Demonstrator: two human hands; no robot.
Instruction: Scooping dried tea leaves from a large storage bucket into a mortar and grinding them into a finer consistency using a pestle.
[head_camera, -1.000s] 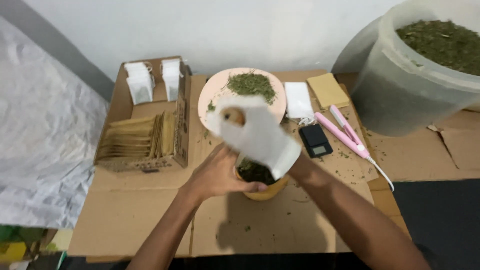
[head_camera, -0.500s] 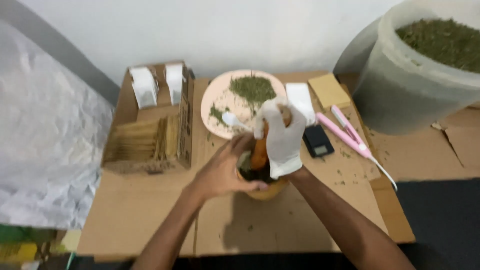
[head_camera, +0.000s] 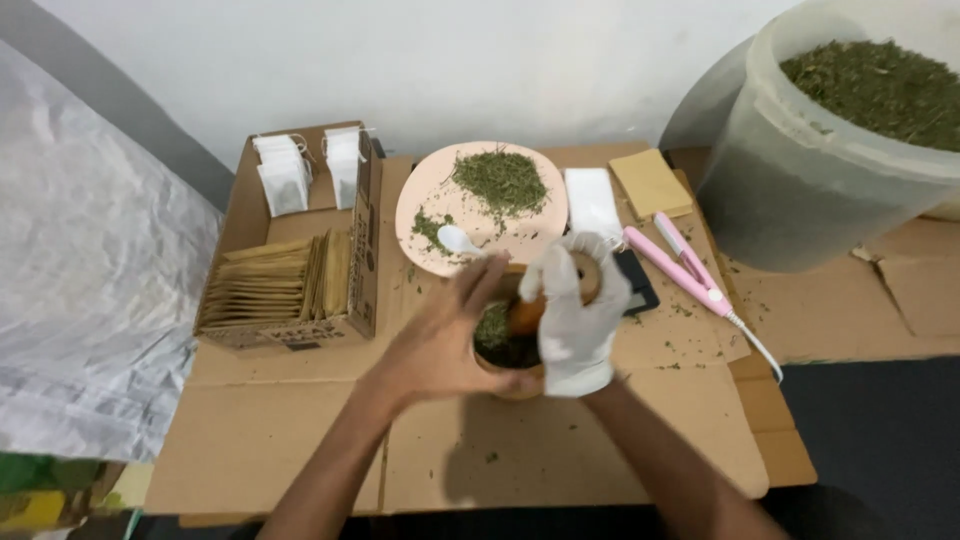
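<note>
So the gloved right hand (head_camera: 572, 320) has dropped from a second ago, when it held the white bag up high; now it's closed round a small orange piece right over the cup (head_camera: 505, 350) of green herb. Bare left hand (head_camera: 445, 345) still cups the cup's side, fingers half open. Cup sits on the cardboard worktop (head_camera: 300, 440), just below the plate (head_camera: 480, 205), spoon (head_camera: 458, 240) still on it

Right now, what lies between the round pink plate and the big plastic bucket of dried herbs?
In the head view, between the plate and the bucket lie a white paper packet, a tan pad and a pink sealing tool, all on cardboard.
</note>
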